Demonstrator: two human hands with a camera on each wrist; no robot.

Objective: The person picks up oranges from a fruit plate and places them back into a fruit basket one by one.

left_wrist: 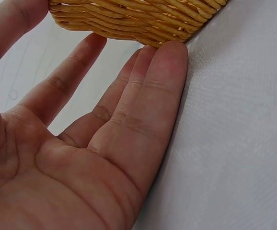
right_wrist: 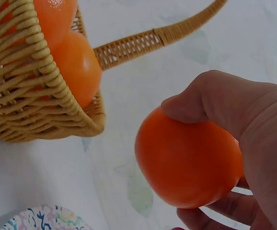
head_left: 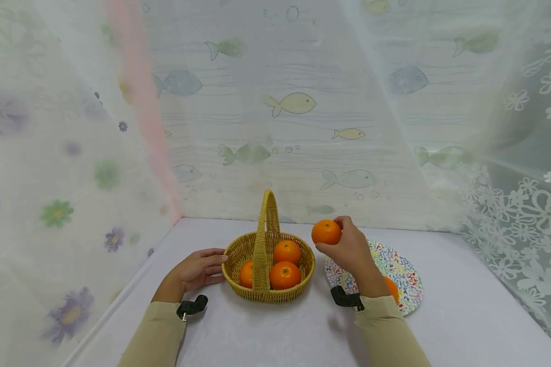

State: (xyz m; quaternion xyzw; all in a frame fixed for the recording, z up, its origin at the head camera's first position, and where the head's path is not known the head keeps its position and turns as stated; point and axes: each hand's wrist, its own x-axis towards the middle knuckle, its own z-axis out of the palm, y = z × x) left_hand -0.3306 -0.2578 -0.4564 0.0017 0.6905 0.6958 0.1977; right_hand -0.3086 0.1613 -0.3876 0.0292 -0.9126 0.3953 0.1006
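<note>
My right hand (head_left: 352,251) holds an orange (head_left: 326,232) between thumb and fingers, raised just right of a wicker basket (head_left: 239,291). The right wrist view shows the thumb over this orange's (right_wrist: 189,160) upper side and fingers beneath. Three oranges lie in the basket: one orange (head_left: 287,252) at the back, another (head_left: 284,276) at the front right, and a third (head_left: 246,275) partly behind the upright handle (head_left: 260,255). At the basket's left side, my left hand (head_left: 201,269) touches the wicker with fairly straight fingers; the left wrist view shows fingertips (left_wrist: 169,55) low against its wall.
A round plate with a multicoloured pattern (head_left: 406,275) is on the white-covered table (head_left: 257,336), under my right forearm. Another orange (head_left: 392,289) on it is partly hidden by that arm. Fish-patterned curtain (head_left: 298,153) hangs behind; floral curtains hang at both sides.
</note>
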